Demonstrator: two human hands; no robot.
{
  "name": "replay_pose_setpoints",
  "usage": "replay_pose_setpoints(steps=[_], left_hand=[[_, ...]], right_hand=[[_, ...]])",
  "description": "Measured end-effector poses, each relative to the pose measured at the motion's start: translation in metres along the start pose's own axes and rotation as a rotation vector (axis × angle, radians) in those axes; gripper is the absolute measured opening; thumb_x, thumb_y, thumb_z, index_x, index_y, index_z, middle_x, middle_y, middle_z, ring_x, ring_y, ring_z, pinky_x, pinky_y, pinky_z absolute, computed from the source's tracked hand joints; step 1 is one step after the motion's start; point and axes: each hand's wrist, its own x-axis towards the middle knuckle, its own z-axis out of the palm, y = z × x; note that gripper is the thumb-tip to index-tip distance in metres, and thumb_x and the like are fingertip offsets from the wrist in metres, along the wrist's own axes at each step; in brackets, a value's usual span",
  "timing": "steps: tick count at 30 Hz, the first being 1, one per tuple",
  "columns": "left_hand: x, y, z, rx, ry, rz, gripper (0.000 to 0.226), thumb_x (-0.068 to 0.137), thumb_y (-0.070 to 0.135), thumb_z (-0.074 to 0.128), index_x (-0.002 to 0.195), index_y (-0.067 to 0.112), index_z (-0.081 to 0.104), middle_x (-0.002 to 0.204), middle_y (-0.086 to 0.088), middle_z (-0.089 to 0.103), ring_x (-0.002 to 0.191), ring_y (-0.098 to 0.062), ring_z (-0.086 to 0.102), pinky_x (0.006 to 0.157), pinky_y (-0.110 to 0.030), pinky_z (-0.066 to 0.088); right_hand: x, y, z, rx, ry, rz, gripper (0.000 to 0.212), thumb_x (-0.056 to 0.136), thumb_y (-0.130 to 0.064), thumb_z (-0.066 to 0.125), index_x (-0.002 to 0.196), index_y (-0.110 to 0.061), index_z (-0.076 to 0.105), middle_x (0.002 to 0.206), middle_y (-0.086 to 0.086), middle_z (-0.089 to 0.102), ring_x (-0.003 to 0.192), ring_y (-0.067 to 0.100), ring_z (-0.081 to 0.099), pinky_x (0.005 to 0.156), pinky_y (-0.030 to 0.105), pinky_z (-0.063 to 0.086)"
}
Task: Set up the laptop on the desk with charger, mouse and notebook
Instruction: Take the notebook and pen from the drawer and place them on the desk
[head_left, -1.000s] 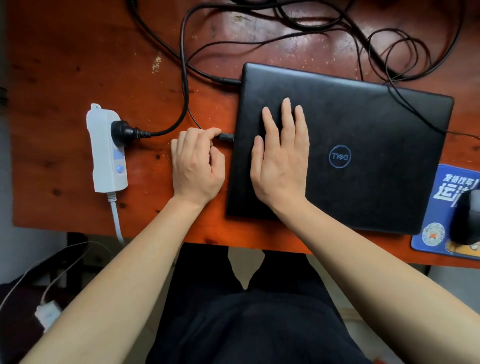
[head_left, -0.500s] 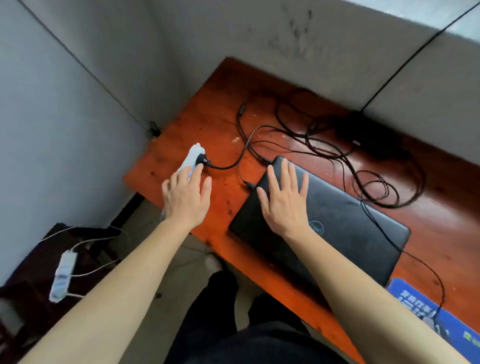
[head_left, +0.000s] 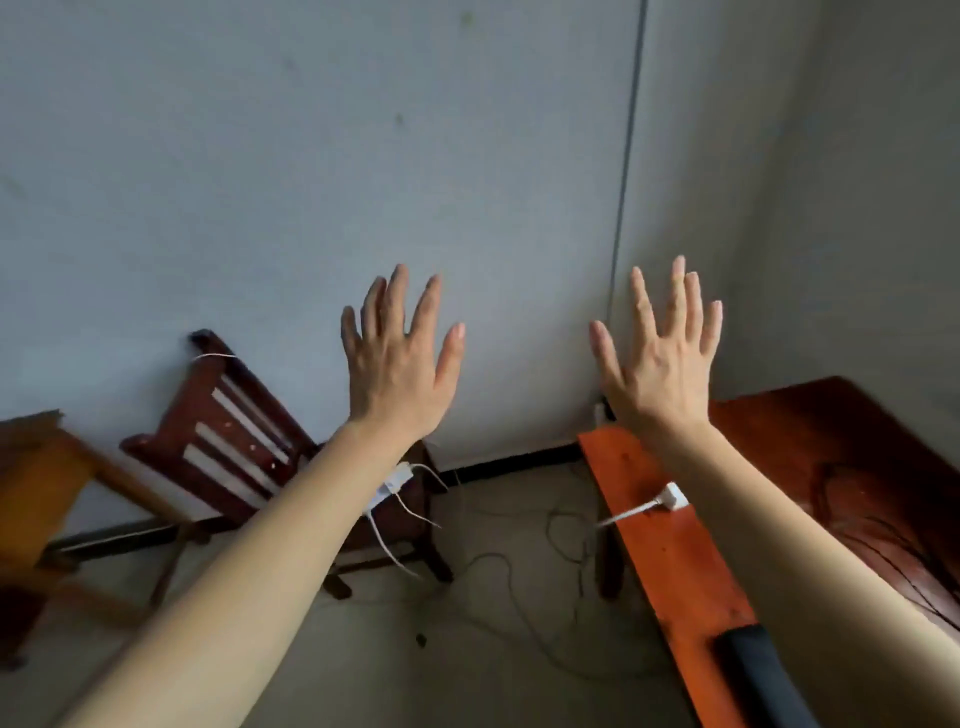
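Both hands, left (head_left: 397, 364) and right (head_left: 662, 364), are up, splayed and empty, laptop (head_left: 763, 675) barely peeking at the bench (head_left: 670, 551) edge, so I'd look back down before grabbing anything.

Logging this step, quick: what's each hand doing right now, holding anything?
Left hand: open, fingers spread, raised in the air, holding nothing.
Right hand: open, fingers spread, raised above the desk edge, holding nothing.

Dark wooden chair (head_left: 228, 431) against wall (head_left: 260, 156)
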Motion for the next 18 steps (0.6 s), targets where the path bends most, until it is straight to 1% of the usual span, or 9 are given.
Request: replay_pose_setpoints(steps=[4, 6, 9, 11, 14, 18], left_hand=[[-0.037, -0.141, -0.079, 0.110, 0.096, -0.151, 0.060, 0.101, 0.049, 0.030, 0.149, 0.016, 0.043, 0.157, -0.019, 0.033, 0.142, -0.041, 0.032, 0.112, -0.065, 0.027], [-0.067, -0.218, -0.120, 0.176, 0.134, -0.231, 0.061, 0.101, 0.050, 0.027, 0.150, 0.016, 0.041, 0.159, -0.018, 0.031, 0.144, -0.040, 0.030, 0.113, -0.064, 0.026], [-0.117, -0.329, -0.180, 0.289, 0.179, -0.327, 0.062, 0.101, 0.051, 0.025, 0.151, 0.016, 0.039, 0.159, -0.019, 0.031, 0.143, -0.040, 0.030, 0.113, -0.063, 0.026], [-0.152, -0.390, -0.213, 0.361, 0.178, -0.402, 0.061, 0.101, 0.050, 0.027, 0.150, 0.015, 0.040, 0.157, -0.019, 0.033, 0.142, -0.040, 0.032, 0.112, -0.062, 0.027], [-0.208, -0.475, -0.259, 0.418, 0.174, -0.532, 0.060, 0.101, 0.049, 0.029, 0.149, 0.015, 0.042, 0.156, -0.020, 0.035, 0.140, -0.041, 0.034, 0.109, -0.061, 0.030], [-0.274, -0.561, -0.298, 0.491, 0.210, -0.667, 0.059, 0.101, 0.050, 0.030, 0.147, 0.015, 0.044, 0.153, -0.022, 0.038, 0.137, -0.041, 0.038, 0.108, -0.061, 0.032]], right_hand=[[0.013, -0.164, 0.029, 0.076, -0.013, -0.224, 0.072, 0.100, -0.067, 0.020, 0.160, -0.027, 0.012, 0.168, 0.015, 0.000, 0.154, 0.033, 0.000, 0.123, 0.058, 0.000], [0.004, -0.255, 0.049, 0.139, -0.014, -0.332, 0.073, 0.100, -0.067, 0.023, 0.159, -0.026, 0.013, 0.168, 0.015, 0.001, 0.154, 0.033, 0.001, 0.122, 0.058, 0.001], [-0.025, -0.388, 0.078, 0.258, -0.001, -0.463, 0.073, 0.099, -0.065, 0.031, 0.159, -0.024, 0.020, 0.167, 0.018, 0.008, 0.153, 0.036, 0.008, 0.121, 0.058, 0.006], [-0.048, -0.467, 0.095, 0.307, -0.014, -0.538, 0.074, 0.098, -0.064, 0.032, 0.158, -0.023, 0.023, 0.166, 0.019, 0.011, 0.153, 0.037, 0.011, 0.121, 0.059, 0.009], [-0.087, -0.582, 0.119, 0.371, -0.099, -0.665, 0.074, 0.097, -0.064, 0.032, 0.158, -0.023, 0.024, 0.166, 0.019, 0.012, 0.152, 0.037, 0.013, 0.121, 0.060, 0.012], [-0.132, -0.702, 0.146, 0.403, -0.166, -0.822, 0.073, 0.099, -0.066, 0.028, 0.160, -0.026, 0.016, 0.167, 0.016, 0.008, 0.154, 0.035, 0.008, 0.122, 0.058, 0.010]])
